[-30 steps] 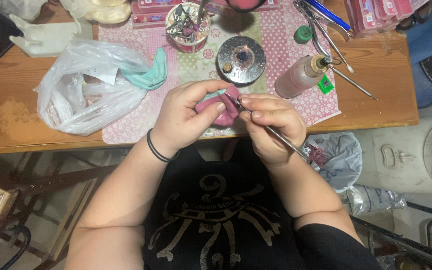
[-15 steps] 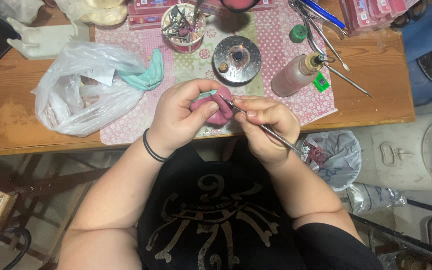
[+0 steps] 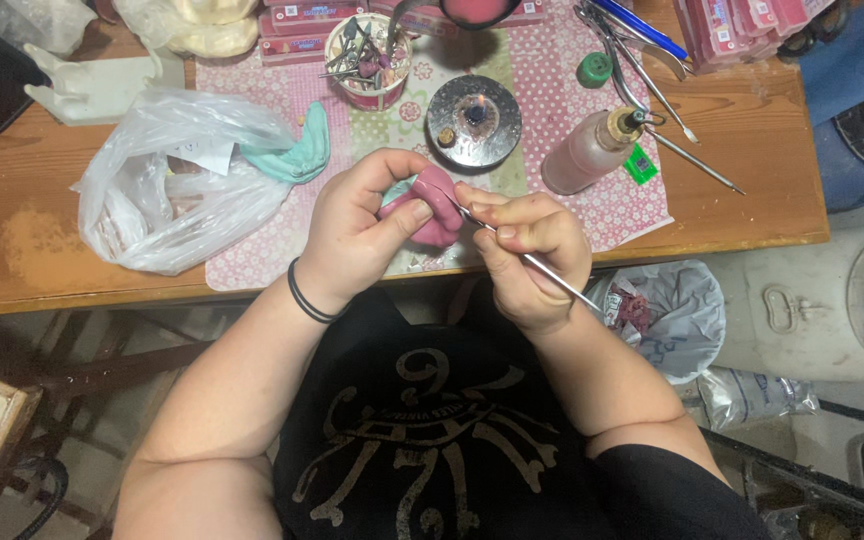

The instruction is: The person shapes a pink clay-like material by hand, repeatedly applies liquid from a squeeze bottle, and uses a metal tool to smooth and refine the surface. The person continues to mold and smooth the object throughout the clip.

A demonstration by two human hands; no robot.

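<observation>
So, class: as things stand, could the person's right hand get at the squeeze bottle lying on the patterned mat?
Probably yes. The bottle lies beyond the right hand with only open mat between them. But that hand grips a thin metal tool against the pink piece, so it would need to free itself first.

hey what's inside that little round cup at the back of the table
The round cup holds a bundle of thin metal tools, handles and tips sticking up above its rim. Their lower ends and the cup's bottom are hidden by the wall and the crowded tools.
</observation>
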